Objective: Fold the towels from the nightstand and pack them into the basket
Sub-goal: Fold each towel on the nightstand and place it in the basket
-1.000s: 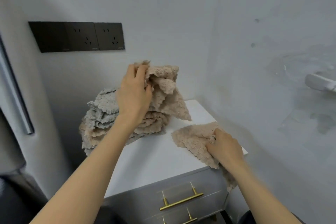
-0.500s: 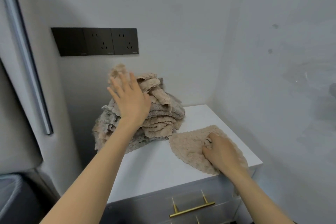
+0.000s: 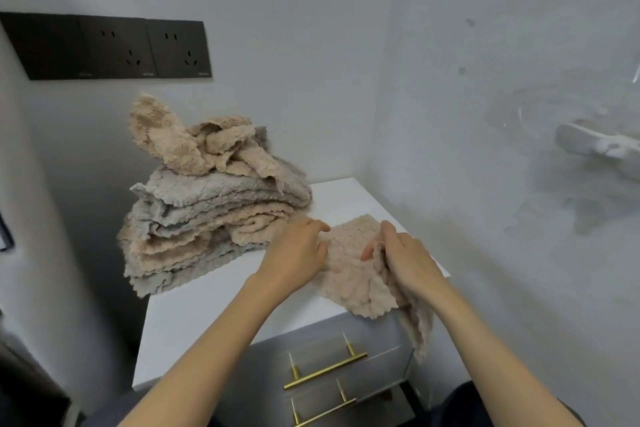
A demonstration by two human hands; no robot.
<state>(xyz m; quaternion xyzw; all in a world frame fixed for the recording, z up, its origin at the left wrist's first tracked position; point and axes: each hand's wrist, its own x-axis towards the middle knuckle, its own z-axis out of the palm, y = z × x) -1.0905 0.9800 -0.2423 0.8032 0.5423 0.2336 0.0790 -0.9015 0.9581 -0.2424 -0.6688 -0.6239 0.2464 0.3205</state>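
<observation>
Towel (image 3: 349, 270) on nightstand (image 3: 207, 305): right hand (image 3: 408, 260) pinches its edge, left hand (image 3: 298, 253) lies loosely curled on it; pile (image 3: 207, 215) at ten o'clock

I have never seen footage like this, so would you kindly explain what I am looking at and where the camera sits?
There is no machine here: a person wears one wide-angle camera on the head, looking forward and down at their own bare hands. On the white nightstand sits a rumpled pile of beige and grey towels. In front of it lies a single beige towel, partly hanging over the front edge. The left hand rests on its left side; the right hand has a grip on a fold of it. No basket is visible.
</observation>
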